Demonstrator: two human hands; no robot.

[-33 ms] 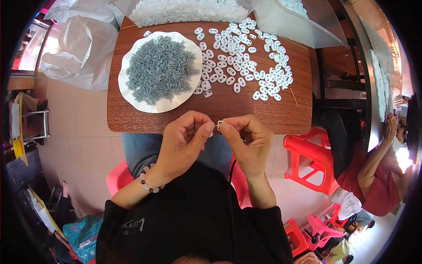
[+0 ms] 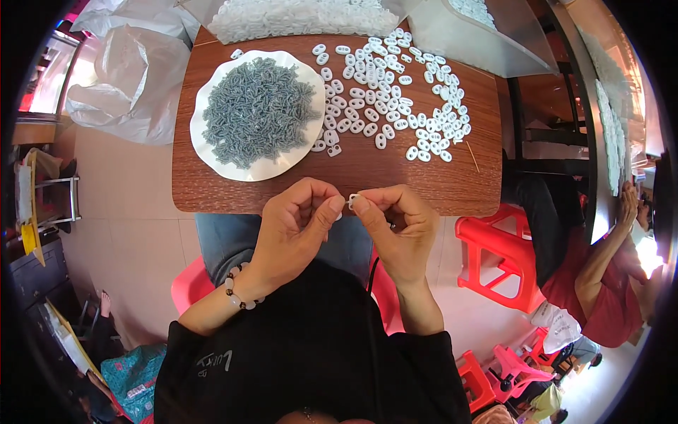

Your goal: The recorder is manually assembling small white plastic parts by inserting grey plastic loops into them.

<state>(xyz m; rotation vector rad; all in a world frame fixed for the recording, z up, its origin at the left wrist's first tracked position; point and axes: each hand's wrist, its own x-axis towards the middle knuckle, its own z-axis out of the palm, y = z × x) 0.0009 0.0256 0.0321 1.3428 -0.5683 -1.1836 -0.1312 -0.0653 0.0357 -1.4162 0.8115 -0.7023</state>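
Above the near table edge, my left hand [image 2: 293, 222] and my right hand [image 2: 402, 226] meet fingertip to fingertip, both closed in a pinch. Between my right thumb and forefinger is a small white plastic piece with holes [image 2: 352, 201]. A bit of white shows at my left fingertips, mostly hidden, so its shape is unclear. Just beyond my left hand stands a scalloped white plate [image 2: 201, 152], heaped with small grey-blue rod-like pieces [image 2: 258, 113]. Many white oval two-hole pieces [image 2: 371, 114] lie scattered on the brown wooden table [image 2: 339, 169] beyond my right hand.
Clear bins of white pieces [image 2: 304, 21] [image 2: 487, 42] line the table's far side. A thin stick [image 2: 472, 157] lies at the right. White plastic bags [image 2: 131, 85] are at the left. A red stool [image 2: 498, 258] and a person in dark red [image 2: 600, 290] are to the right.
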